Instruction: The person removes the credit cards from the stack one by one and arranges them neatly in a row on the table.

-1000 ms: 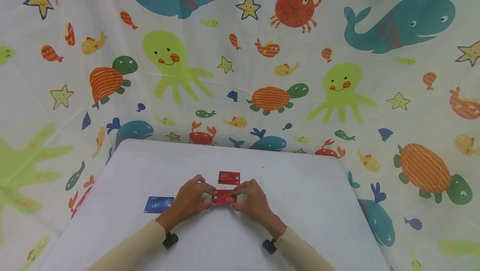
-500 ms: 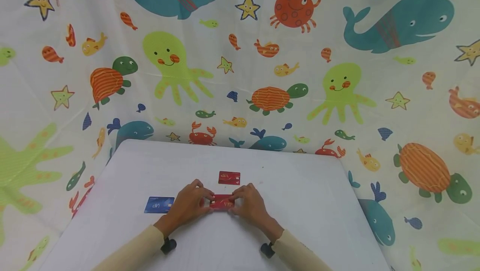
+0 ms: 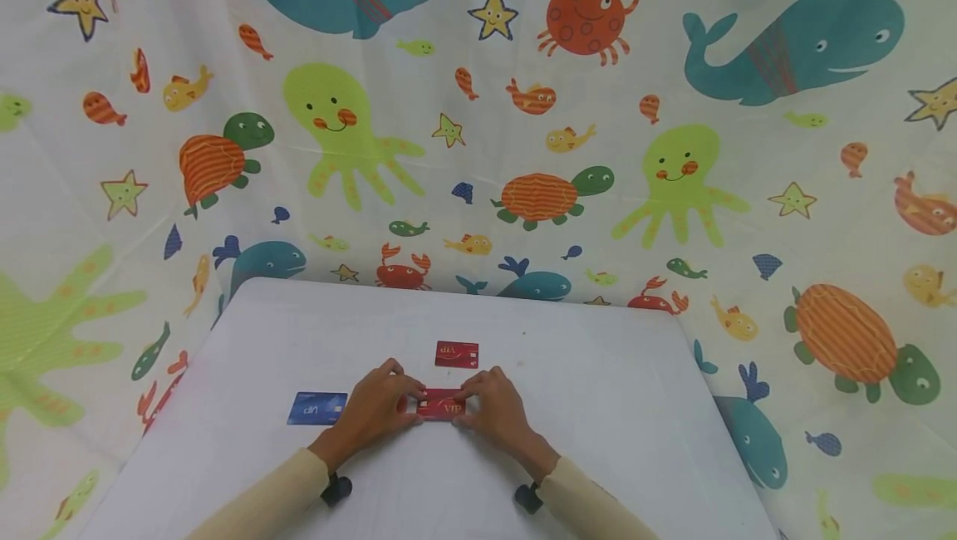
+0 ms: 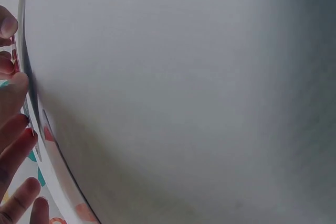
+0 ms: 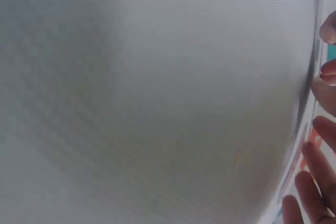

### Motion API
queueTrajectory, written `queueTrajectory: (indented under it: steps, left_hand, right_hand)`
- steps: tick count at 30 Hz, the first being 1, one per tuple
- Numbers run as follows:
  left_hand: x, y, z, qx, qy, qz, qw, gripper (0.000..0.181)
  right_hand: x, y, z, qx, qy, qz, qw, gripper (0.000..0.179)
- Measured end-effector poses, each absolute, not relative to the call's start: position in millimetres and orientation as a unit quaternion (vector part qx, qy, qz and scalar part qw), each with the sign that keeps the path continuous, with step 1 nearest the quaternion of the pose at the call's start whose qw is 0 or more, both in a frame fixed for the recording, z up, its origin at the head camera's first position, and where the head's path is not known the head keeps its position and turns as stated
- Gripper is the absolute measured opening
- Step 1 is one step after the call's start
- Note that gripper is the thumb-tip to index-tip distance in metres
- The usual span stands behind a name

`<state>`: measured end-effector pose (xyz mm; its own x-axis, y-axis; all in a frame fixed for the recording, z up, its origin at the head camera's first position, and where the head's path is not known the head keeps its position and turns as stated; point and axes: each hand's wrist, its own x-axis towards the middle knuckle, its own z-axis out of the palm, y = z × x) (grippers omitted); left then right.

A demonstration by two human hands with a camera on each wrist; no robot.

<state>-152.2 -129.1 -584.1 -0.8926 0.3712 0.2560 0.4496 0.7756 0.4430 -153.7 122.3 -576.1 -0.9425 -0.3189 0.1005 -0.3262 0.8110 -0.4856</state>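
Note:
A red VIP card (image 3: 441, 409) lies between the two hands near the middle of the white table. My left hand (image 3: 375, 404) pinches its left end between thumb and fingers. At the other end my right hand (image 3: 497, 407) pinches it the same way. Just beyond sits a second red VIP card (image 3: 457, 354), its lettering upside down from here. A blue VIP card (image 3: 317, 409) lies beside the left hand, also with lettering upside down. Only fingertips of the left hand (image 4: 16, 129) and right hand (image 5: 323, 145) show at the edges of the wrist views.
The white table (image 3: 613, 407) fills the foreground, its far edge meeting a curtain (image 3: 449, 149) printed with sea animals. A dark wrist camera (image 3: 337, 490) is strapped under the left wrist, and another dark camera (image 3: 527, 498) under the right.
Both hands have drawn the nearer red card slightly toward the person and a little left, widening the gap to the farther red card. The other two cards have stayed put.

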Motion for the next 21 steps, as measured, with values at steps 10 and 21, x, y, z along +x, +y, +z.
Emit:
queueTrajectory:
  steps: [10,21]
  left_hand:
    - [-154.4,-128.8,-589.6,-0.223,-0.937,-0.255,0.088,0.041]
    - [-155.6,-128.7,-589.2,-0.226,-0.937,-0.251,0.092,0.039]
  right_hand:
    - [-157.4,121.6,-582.8,0.176,-0.95,0.258,0.015,0.031]
    - [-158.3,122.2,-582.9,0.186,-0.948,0.258,0.02,0.033]
